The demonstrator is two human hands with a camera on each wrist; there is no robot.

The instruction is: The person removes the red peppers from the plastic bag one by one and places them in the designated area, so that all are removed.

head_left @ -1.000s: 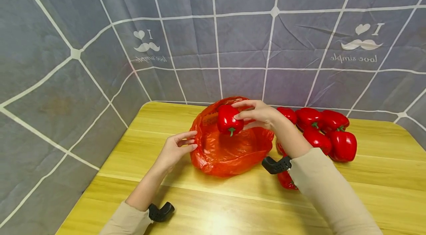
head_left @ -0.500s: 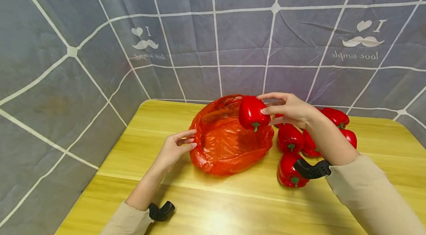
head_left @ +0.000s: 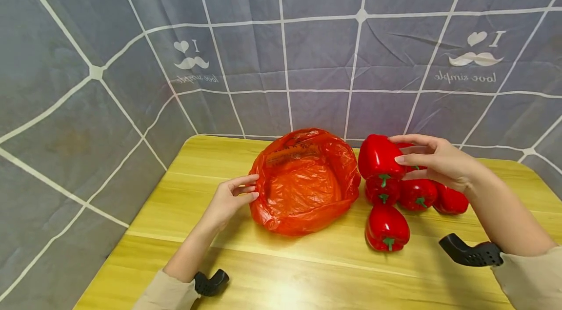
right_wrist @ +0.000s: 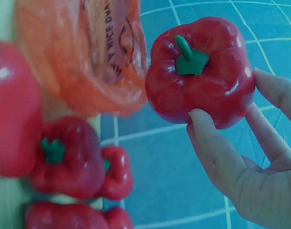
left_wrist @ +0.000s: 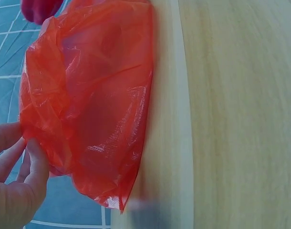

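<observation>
My left hand point(head_left: 228, 202) pinches the left rim of an orange-red plastic bag point(head_left: 303, 222), which stands on the table with its mouth wide. In the left wrist view, thumb and fingers meet at the rim of the thin film. To the right of the bag, my right hand point(head_left: 443, 161) holds a glossy red bell pepper point(head_left: 378, 156) above other peppers. The right wrist view shows this pepper's green stem point(right_wrist: 184, 47), with the thumb and fingertips around its side. Just below lies another bell pepper point(head_left: 383, 192), partly covered by the held one.
More red bell peppers lie right of the bag: one at the front point(head_left: 388, 229), another bell pepper point(head_left: 418, 195) beside the pile, others partly hidden behind my right hand. A grey tile-patterned cloth point(head_left: 316, 56) hangs behind the wooden table point(head_left: 272, 276).
My right hand has carried the bell pepper from over the bag's mouth to the right, over the pile. My left hand has stayed at the bag's rim.
</observation>
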